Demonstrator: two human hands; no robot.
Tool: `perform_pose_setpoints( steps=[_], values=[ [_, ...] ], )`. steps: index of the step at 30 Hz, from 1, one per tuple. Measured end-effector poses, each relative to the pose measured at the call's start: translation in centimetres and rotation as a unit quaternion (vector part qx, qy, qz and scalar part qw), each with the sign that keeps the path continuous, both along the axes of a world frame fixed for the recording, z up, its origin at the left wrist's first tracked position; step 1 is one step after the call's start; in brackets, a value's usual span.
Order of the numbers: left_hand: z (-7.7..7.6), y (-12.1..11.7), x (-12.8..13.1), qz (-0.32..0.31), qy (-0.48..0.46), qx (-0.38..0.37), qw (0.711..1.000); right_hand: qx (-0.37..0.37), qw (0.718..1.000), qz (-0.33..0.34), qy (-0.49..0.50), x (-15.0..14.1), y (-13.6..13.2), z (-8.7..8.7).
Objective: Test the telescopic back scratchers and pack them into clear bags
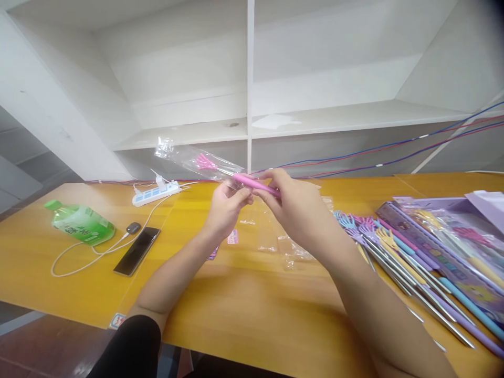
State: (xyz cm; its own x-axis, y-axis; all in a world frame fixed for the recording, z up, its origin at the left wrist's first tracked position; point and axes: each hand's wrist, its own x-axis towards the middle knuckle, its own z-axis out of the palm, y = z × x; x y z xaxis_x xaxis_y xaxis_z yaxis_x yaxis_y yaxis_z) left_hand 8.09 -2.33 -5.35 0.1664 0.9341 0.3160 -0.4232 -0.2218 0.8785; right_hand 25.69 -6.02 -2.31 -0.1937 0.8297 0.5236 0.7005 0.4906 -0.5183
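Observation:
My left hand pinches the open end of a clear plastic sleeve that sticks up and to the left. A pink hand-shaped head shows inside the sleeve. My right hand grips the pink handle of that back scratcher, which pokes out of the sleeve's mouth between the two hands. Both hands are raised above the yellow table.
Several back scratchers with coloured handles lie at the right beside a purple box. Empty clear sleeves lie under my hands. At the left are a green bottle, a black phone, a white cable and a power strip.

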Motion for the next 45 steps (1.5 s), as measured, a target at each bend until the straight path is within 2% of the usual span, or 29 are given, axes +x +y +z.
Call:
perform_pose_setpoints(
  steps=[5, 12, 15, 17, 24, 30, 36, 39, 42, 45],
  values=[
    [0.7, 0.5, -0.8, 0.036, -0.03, -0.006, 0.999, 0.027, 0.998, 0.043, 0.036, 0.7, -0.4, 0.6],
    [0.4, 0.8, -0.9, 0.019, -0.034, -0.028, 0.999, 0.102, 0.989, 0.104, -0.029, 1.5, -1.3, 0.9],
    [0.3, 0.3, -0.3, -0.001, -0.008, -0.032, 0.999, 0.17, 0.979, 0.103, -0.05, 1.5, -1.1, 0.4],
    [0.1, -0.2, 0.2, -0.028, 0.024, -0.031, 0.999, 0.188, 0.975, 0.095, -0.07, 1.5, -0.8, -0.1],
    [-1.0, -0.7, 0.5, -0.086, 0.113, -0.029, 0.989, 0.197, 0.968, 0.044, -0.146, 1.7, -0.7, 0.1],
    [0.0, -1.4, 0.0, -0.121, 0.197, 0.001, 0.973, 0.218, 0.962, 0.039, -0.161, 1.9, -0.4, 0.5],
    [0.2, -1.8, 0.0, -0.159, 0.231, 0.011, 0.96, 0.261, 0.956, 0.018, -0.132, 1.3, -0.2, 0.4],
    [0.2, -1.8, -0.2, -0.167, 0.251, 0.015, 0.953, 0.255, 0.96, 0.066, -0.097, 1.5, 0.0, 0.3],
    [0.2, -1.6, -0.4, -0.165, 0.255, 0.018, 0.953, 0.216, 0.964, 0.136, -0.074, 1.9, 0.3, 0.2],
    [0.1, -1.2, -0.4, -0.174, 0.218, 0.023, 0.96, 0.195, 0.967, 0.151, -0.061, 2.1, 0.6, -0.1]
  ],
)
